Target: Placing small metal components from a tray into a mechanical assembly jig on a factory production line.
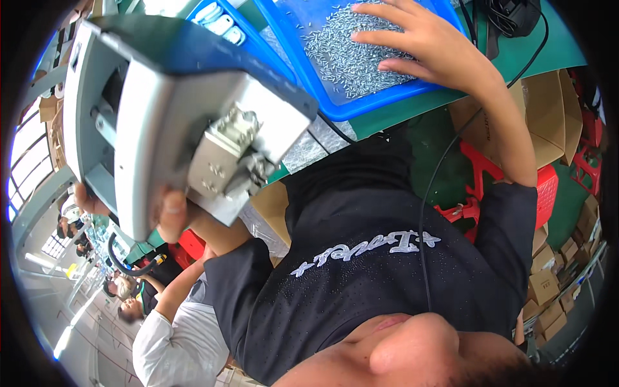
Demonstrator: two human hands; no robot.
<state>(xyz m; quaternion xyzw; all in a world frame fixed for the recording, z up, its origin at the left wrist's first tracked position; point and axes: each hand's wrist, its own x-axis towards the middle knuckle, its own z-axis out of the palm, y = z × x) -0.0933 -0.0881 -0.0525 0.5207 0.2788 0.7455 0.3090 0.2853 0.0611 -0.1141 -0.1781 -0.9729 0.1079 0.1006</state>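
My left hand (169,216) is wrapped round the lower edge of a large white-and-dark-blue metal housing (145,129), lifted and tilted at the left. A silver metal bracket mechanism (222,151) is fixed to the housing's near side. The housing is blurred, and it hides part of the hand. My right hand (438,48) reaches over a blue plastic tray (387,102) with its fingers spread. Small silver screw-like pins (342,61) lie in a loose heap in that tray. The fingertips are at the heap, and no pin shows between them.
Beside the tray, a second blue tray (258,55) holds white oval parts (219,22). A black cable (423,219) crosses in front of my body from the green table (554,48). An open cardboard box (548,109) and red stools (477,171) stand right. A co-worker (180,335) sits left.
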